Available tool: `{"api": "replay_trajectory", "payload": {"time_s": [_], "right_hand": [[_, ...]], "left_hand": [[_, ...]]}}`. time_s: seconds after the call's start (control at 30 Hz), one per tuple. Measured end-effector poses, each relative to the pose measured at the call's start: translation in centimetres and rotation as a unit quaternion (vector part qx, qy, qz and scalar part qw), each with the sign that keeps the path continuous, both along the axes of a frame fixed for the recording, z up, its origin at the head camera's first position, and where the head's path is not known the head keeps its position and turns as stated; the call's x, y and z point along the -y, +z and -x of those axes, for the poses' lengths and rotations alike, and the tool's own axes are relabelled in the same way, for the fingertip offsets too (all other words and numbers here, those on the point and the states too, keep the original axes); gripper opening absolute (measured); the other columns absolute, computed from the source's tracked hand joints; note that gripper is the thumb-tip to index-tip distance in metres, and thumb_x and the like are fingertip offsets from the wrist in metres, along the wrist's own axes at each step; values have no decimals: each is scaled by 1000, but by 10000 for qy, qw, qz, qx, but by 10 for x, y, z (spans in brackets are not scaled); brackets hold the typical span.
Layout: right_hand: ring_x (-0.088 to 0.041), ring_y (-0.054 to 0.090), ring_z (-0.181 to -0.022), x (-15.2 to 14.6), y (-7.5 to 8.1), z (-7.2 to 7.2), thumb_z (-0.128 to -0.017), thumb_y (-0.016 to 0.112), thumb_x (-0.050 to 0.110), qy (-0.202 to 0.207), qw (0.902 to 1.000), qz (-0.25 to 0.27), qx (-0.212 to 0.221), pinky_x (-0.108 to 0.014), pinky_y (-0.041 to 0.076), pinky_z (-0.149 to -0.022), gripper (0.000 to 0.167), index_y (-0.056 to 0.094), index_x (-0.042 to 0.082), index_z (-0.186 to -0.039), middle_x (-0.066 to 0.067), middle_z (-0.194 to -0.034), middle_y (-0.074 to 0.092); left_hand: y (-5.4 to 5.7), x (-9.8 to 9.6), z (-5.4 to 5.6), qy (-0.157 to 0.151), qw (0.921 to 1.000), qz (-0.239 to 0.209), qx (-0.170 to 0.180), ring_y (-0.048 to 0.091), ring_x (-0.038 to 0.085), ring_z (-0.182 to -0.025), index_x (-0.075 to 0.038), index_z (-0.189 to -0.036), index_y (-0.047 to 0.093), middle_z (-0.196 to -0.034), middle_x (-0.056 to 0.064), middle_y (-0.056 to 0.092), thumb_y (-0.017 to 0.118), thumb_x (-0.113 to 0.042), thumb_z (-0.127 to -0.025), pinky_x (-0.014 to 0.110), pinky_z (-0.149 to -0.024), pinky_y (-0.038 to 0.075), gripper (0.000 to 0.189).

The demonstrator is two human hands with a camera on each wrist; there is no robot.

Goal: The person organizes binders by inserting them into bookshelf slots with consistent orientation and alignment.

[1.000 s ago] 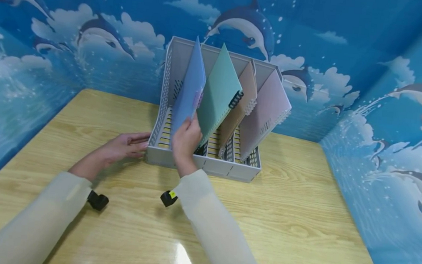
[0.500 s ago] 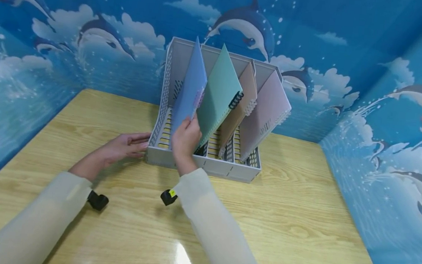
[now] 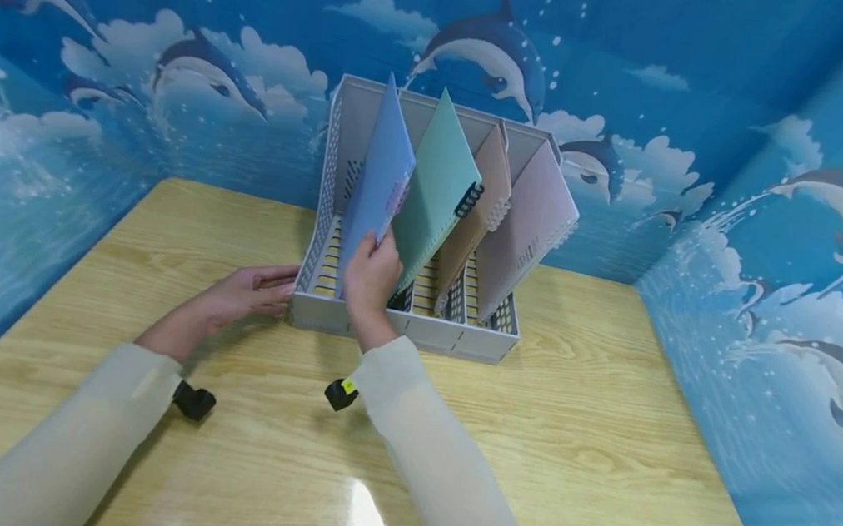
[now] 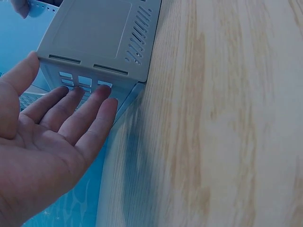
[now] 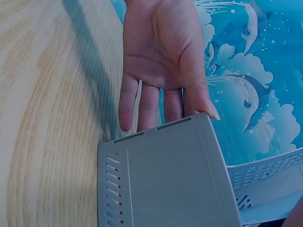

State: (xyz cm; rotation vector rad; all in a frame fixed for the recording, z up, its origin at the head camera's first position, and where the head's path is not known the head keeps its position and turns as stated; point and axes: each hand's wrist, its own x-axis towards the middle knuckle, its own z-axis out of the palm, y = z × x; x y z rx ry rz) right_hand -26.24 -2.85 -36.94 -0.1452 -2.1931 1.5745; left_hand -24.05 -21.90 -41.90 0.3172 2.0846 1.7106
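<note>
In the head view, my right hand [image 3: 372, 277] pinches the lower front edge of a blue ring-bound notebook [image 3: 378, 180], which stands in the left part of a grey divided file rack [image 3: 452, 338]. My left hand [image 3: 241, 293] lies against the rack's left side. Its straight fingers touch the perforated wall in the left wrist view, with the thumb [image 4: 29, 71] by the front corner. From the right wrist view that same left hand [image 5: 163, 61] shows, and only a sliver of my right hand [image 5: 296, 213] appears at the edge.
Right of the blue notebook stand a green notebook [image 3: 439, 189] with black rings, a brown one [image 3: 480, 210] and a pink one [image 3: 530, 222]. The rack sits on a wooden table [image 3: 579, 444] near the dolphin-printed back wall [image 3: 269, 116].
The blue notebook's front edge has shifted very slightly to the right with my right hand still gripping it. My left hand stays against the rack.
</note>
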Motion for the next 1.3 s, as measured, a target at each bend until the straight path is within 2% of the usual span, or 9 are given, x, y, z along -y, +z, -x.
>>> {"api": "replay_trajectory", "payload": {"time_s": [0.27,0.43,0.6,0.77,0.9,1.13,1.3], "right_hand": [[-26,69,-97,-4,-4,-2,-101,49,19,118,9998,-70,-158,-38,57,-85,33,59,7,-131,-12,-117,69],[-24,66,-105,-6,-5,-4,-101,51,19,233,9992,49,-316,-36,55,-90,39,52,10,-138,-10,-125,65],[-19,61,-115,-9,-7,-8,-100,52,20,481,9976,337,-376,-30,52,-95,45,45,12,-144,-8,-133,60],[-17,55,-124,-12,-8,-12,-97,61,22,693,9956,476,-413,-25,47,-101,52,44,12,-145,-5,-140,54],[-16,51,-128,-15,-9,-16,-94,65,24,766,9945,529,-476,-29,43,-106,58,43,12,-146,-4,-144,51],[-20,39,-138,-23,-16,-28,-93,65,36,704,9966,350,-235,-35,35,-112,70,37,7,-149,-5,-151,41],[-25,41,-136,-32,-23,-35,-94,64,34,927,9937,365,-509,-35,37,-112,70,36,1,-148,-13,-150,41]], "left_hand": [[1,-2,-1,10,10000,52,54,33,45,-136,1,-154,16,-155,26,24,48,-21,-104,52,-107,39,63],[1,-2,0,4,10000,75,44,33,46,-136,1,-154,16,-155,27,24,47,-20,-104,52,-108,38,62],[0,-2,0,-9,10000,42,16,34,46,-136,2,-153,16,-155,27,23,48,-22,-104,51,-108,39,64],[0,-2,-1,-31,10000,32,-52,34,47,-136,3,-153,16,-154,29,24,48,-22,-104,52,-108,38,64],[0,-2,-1,-33,10000,49,-59,34,47,-135,3,-153,17,-153,29,25,48,-23,-104,52,-108,38,64],[-2,-2,-3,-4,10000,27,-37,35,47,-135,3,-153,18,-152,29,27,49,-26,-103,51,-107,39,65],[-2,-2,-4,4,10000,52,-85,35,48,-134,3,-153,17,-151,31,28,48,-26,-104,53,-107,38,65]]}}
